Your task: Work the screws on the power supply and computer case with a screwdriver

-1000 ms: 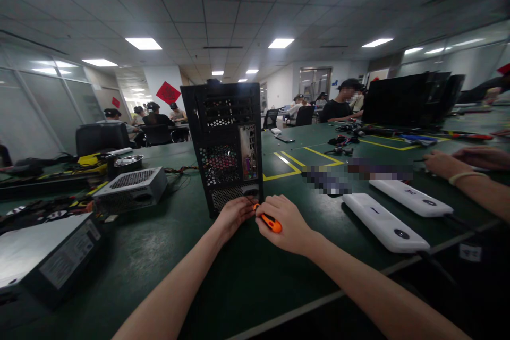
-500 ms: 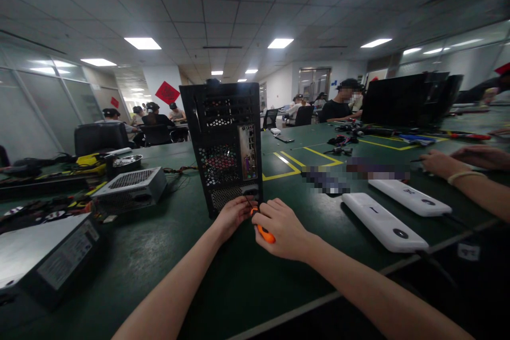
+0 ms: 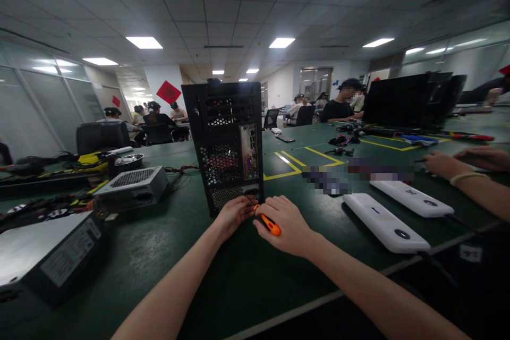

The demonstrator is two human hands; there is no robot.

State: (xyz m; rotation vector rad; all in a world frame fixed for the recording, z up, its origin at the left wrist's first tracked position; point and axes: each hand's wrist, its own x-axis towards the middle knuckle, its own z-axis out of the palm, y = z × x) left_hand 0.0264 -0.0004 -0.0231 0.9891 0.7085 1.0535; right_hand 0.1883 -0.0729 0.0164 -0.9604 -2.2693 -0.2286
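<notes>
A black computer case [image 3: 223, 143] stands upright with its rear panel facing me, showing ports and perforated vents. In my right hand [image 3: 285, 226] is a screwdriver [image 3: 271, 224] with an orange and black handle, its thin shaft angled up toward the bottom of the case. My left hand [image 3: 233, 217] is at the case's lower edge, fingers pinched together beside the screwdriver's shaft. Whatever those fingertips hold is too small and too hidden to make out. The screwdriver's tip is hard to see against the dark panel.
Two power supply units [image 3: 133, 188] are on the green table at left, near a metal bowl [image 3: 128, 160] of small parts. White oblong devices [image 3: 386, 223] with cables lie at right, near another person's hands [image 3: 446, 164]. Monitors [image 3: 406, 98] stand behind.
My right hand's fingers have loosened and shifted on the screwdriver, and its handle has moved slightly right and up. My left hand stays at the bottom of the case.
</notes>
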